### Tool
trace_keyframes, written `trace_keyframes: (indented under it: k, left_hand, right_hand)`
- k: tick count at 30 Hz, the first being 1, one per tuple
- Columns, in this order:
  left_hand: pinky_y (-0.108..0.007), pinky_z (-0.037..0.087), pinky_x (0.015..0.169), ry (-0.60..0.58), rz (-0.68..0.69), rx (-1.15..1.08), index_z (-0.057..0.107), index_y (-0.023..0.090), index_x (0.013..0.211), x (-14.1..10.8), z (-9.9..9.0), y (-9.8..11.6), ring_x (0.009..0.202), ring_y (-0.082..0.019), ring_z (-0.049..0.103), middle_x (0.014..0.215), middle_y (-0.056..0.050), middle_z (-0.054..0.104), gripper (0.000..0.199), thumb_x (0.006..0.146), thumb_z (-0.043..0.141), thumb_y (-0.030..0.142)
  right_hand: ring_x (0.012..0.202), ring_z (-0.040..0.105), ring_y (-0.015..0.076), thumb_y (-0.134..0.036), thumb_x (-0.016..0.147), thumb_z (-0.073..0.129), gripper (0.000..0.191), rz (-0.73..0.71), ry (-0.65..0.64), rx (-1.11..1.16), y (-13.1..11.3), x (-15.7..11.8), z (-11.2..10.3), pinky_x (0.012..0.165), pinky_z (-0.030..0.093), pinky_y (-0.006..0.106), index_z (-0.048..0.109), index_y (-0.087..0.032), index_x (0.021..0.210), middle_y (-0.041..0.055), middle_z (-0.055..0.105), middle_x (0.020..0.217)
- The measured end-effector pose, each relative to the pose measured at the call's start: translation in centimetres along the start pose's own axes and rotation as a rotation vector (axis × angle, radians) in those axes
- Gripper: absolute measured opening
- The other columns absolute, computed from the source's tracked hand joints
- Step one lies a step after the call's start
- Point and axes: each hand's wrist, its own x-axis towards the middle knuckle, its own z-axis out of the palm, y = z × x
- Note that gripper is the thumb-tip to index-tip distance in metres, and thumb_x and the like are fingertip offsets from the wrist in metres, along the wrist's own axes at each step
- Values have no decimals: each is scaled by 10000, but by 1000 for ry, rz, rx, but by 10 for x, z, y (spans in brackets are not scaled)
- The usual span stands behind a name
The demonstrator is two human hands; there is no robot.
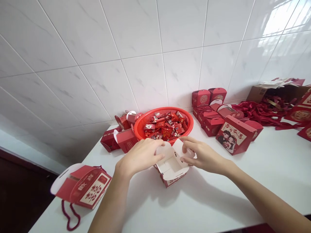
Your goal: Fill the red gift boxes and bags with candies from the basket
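Note:
An opened paper gift box (172, 165), white inside and red outside, stands on the white table with its flaps spread. Its inside shows bare white card. On its left side my left hand (142, 155) has the thumb and fingers closed about the left flap. My right hand (202, 153) grips the right flap with bent fingers. Just behind the box is a red plastic basket (138, 124) holding many red-wrapped candies (166, 126).
At the left table edge lies a red box with a cord handle (88, 187). Several red boxes (122, 139) sit left of the basket. More boxes (211, 124) stand at right, beside dark red ribbons (252, 110) and a cardboard carton (257, 94). A tiled wall (143, 81) rises behind.

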Motion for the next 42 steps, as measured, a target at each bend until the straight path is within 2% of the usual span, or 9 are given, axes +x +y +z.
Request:
trace_keyframes:
  k: [2, 7, 11, 14, 18, 22, 28, 34, 42]
  left_hand:
    - [-284, 403, 630, -11, -53, -8, 642, 254, 1215, -1, -1, -3, 783, -232, 642, 822, -18, 684, 389, 867, 514, 373]
    - [-264, 408, 590, -72, -84, -40, 560, 289, 1335, -1, -2, -9, 781, -230, 650, 845, -11, 677, 527, 824, 558, 418]
    - [-240, 407, 527, -141, -102, -129, 503, 274, 1404, 2, -3, -12, 648, -185, 640, 866, -18, 666, 605, 824, 562, 438]
    - [-227, 416, 512, -166, -40, -178, 529, 256, 1395, 1, -6, -15, 597, -158, 626, 846, -10, 656, 585, 840, 558, 438]
    - [-228, 457, 578, -90, 36, -204, 602, 258, 1329, -7, -14, -20, 713, -180, 660, 818, -6, 681, 497, 896, 519, 489]
    - [-254, 502, 706, 66, 25, -181, 623, 258, 1299, -10, -22, -23, 813, -183, 677, 916, -11, 729, 432, 942, 471, 446]
    - [-281, 530, 834, 156, 53, -212, 668, 220, 1208, 23, -10, -45, 988, -205, 679, 1130, -45, 722, 369, 928, 474, 361]
    - [-317, 500, 948, 128, 4, -213, 683, 171, 1169, 78, 15, -68, 1096, -230, 657, 1197, -85, 715, 352, 893, 478, 245]
    - [-302, 488, 918, -230, -46, 6, 591, 163, 1326, 124, 16, -64, 1158, -280, 628, 1354, -120, 627, 553, 789, 648, 283]
  right_hand:
    - [766, 637, 149, -276, 902, 595, 133, 72, 15, 54, 3, 0, 1, 707, 495, 312, 542, -205, 803, 103, 570, 1342]
    - [653, 566, 126, -240, 867, 573, 168, 172, -16, 78, 3, 3, 3, 624, 441, 262, 523, -195, 713, 41, 631, 886]
    - [590, 498, 119, -242, 838, 574, 202, 134, -79, -44, 7, 12, -11, 556, 348, 254, 504, -192, 655, 24, 618, 727]
    - [501, 368, 104, -285, 844, 548, 321, 56, -72, -100, 15, 33, -28, 517, 269, 269, 407, -206, 567, -22, 486, 539]
    - [534, 389, 111, -332, 845, 554, 354, 31, -5, -25, 33, 83, -34, 538, 298, 266, 395, -213, 551, -28, 459, 544]
    - [616, 483, 133, -217, 743, 692, 238, 125, -24, -48, 51, 132, -14, 576, 325, 251, 504, -203, 598, -10, 555, 616]
    - [549, 482, 145, -64, 611, 740, 272, 198, -104, -6, 62, 158, 14, 578, 331, 261, 519, -203, 534, -22, 528, 536]
    - [615, 470, 145, -92, 708, 600, 210, 203, 147, 150, 61, 155, 11, 610, 309, 271, 473, -203, 583, -16, 536, 603]
    - [580, 432, 125, -342, 756, 529, 199, 244, 487, 482, 65, 148, 11, 558, 351, 254, 401, -228, 655, -46, 452, 609]
